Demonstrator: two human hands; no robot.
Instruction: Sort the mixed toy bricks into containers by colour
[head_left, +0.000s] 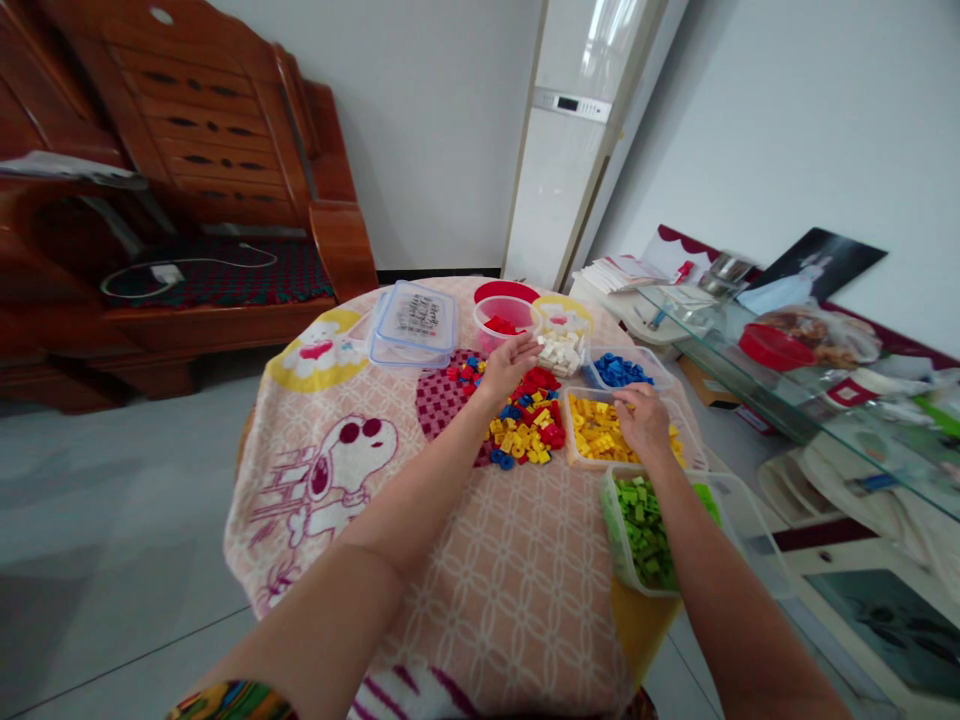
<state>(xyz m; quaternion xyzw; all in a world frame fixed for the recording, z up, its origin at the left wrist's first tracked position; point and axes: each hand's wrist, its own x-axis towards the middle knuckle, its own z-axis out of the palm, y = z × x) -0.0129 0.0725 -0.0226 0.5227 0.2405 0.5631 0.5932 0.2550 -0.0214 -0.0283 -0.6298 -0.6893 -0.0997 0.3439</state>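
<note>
My left hand (511, 365) is stretched out above the mixed pile of toy building bricks (525, 430), its fingers extended beside the red and white bricks; I see nothing held in it. Over the clear box of yellow bricks (592, 428) is my right hand (645, 418), its fingers drawn together; whatever they hold is too small to make out. Blue bricks (621, 370) fill a box just behind it. White bricks (561, 352) lie heaped past my left fingertips. A round pink tub (506, 318) has red bricks inside. Green bricks (645, 530) sit in a box under my right forearm.
Clear plastic lids (416, 325) are stacked at the table's back left. A patterned cloth (517, 560) covers the round table. To the right stands a glass shelf (795, 400) crowded with household items. A wooden bench (202, 180) is at the left.
</note>
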